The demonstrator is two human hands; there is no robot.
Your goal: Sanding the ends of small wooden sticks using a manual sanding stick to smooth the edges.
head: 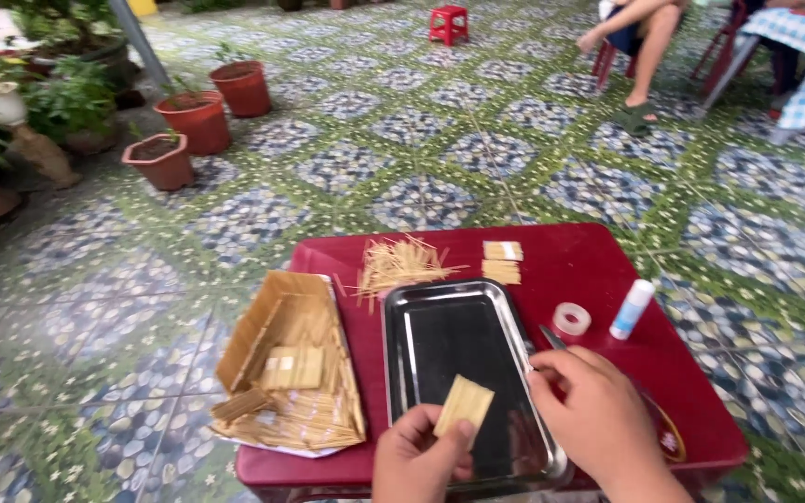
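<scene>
My left hand holds a small flat panel of glued wooden sticks over the near end of a steel tray. My right hand rests at the tray's right rim, fingers curled, beside a dark thin tool; whether it grips the tool I cannot tell. A loose pile of thin sticks lies beyond the tray, with two small stick panels to its right. All sit on a low red table.
A half-built stick model on a cardboard piece overhangs the table's left edge. A tape roll and a glue bottle stand right of the tray. Potted plants, a red stool and a seated person's legs lie farther off on the patterned tiles.
</scene>
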